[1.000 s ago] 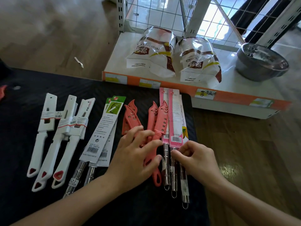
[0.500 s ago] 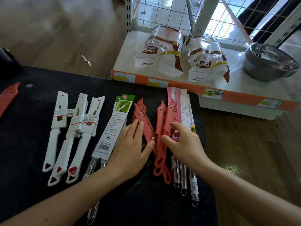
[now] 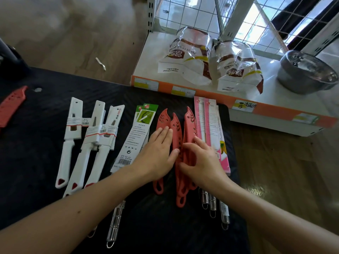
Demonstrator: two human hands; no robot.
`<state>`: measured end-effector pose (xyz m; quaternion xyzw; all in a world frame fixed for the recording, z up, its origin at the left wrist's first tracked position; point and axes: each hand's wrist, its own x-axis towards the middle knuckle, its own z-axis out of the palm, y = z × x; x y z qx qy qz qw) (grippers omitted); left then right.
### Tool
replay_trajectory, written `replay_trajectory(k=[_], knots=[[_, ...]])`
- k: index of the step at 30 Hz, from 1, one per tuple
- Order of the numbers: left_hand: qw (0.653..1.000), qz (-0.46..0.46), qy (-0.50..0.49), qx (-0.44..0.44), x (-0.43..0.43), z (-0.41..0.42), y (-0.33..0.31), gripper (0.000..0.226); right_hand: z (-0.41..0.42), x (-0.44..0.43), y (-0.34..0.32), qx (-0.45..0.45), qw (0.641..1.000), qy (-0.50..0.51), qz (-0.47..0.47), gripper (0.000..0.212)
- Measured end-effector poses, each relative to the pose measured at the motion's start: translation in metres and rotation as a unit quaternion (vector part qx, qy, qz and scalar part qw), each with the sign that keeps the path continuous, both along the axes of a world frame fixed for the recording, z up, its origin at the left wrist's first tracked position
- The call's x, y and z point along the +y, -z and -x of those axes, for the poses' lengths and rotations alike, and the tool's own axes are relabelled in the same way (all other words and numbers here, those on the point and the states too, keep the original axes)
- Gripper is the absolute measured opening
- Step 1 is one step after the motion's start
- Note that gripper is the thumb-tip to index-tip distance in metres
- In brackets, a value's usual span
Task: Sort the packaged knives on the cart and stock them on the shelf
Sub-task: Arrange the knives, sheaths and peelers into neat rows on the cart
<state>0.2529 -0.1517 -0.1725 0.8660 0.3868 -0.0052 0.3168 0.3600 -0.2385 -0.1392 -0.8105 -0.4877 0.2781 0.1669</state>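
On the black cart top (image 3: 33,162) lie rows of packaged knives. Three white sheathed knives (image 3: 88,143) are at the left, two green-carded steel knives (image 3: 135,138) beside them, several red sheathed knives (image 3: 177,136) in the middle, and pink-carded steel knives (image 3: 211,125) at the right. My left hand (image 3: 157,153) lies flat with straight fingers on the left red knives. My right hand (image 3: 201,158) rests on the right red knives, fingers loosely bent, touching them from the right side. One more red knife (image 3: 11,105) lies alone at the far left.
A white shelf (image 3: 275,99) with an orange price strip stands just beyond the cart. It bears two clear food bags (image 3: 211,57) and a steel bowl (image 3: 308,72). Wire mesh backs the shelf. Wooden floor shows to the right and behind.
Both hands have moved up from the handles onto the red knives and pushed them closer together. My right hand left the pink-carded knives. The view has shifted left.
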Motion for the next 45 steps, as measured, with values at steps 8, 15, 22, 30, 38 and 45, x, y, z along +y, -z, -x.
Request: replay_trajectory(k=[8,15,22,30,38,45], knots=[[0.994,-0.067,-0.036,-0.076,0.000,0.033,-0.010,0.059,0.024,0.018,-0.006,-0.052,0.996,-0.053,-0.052,0.053],[0.979,-0.114,-0.152,-0.072,0.026,0.113,-0.017,0.057,0.075,0.054,-0.012,-0.034,0.989,-0.116,-0.079,0.050],[0.946,-0.121,-0.301,-0.008,0.053,0.205,-0.020,0.056,0.138,0.087,-0.010,-0.027,0.979,-0.182,-0.084,0.044],[0.909,-0.103,-0.386,0.119,0.078,0.269,-0.016,0.065,0.184,0.108,-0.011,-0.032,0.974,-0.218,-0.051,0.046],[0.922,-0.130,-0.342,0.125,0.089,0.288,-0.009,0.058,0.191,0.106,0.000,-0.029,0.975,-0.213,-0.046,0.043],[0.926,-0.063,-0.368,0.064,0.087,0.269,-0.014,0.039,0.180,0.104,0.001,-0.028,0.977,-0.197,-0.075,0.035]])
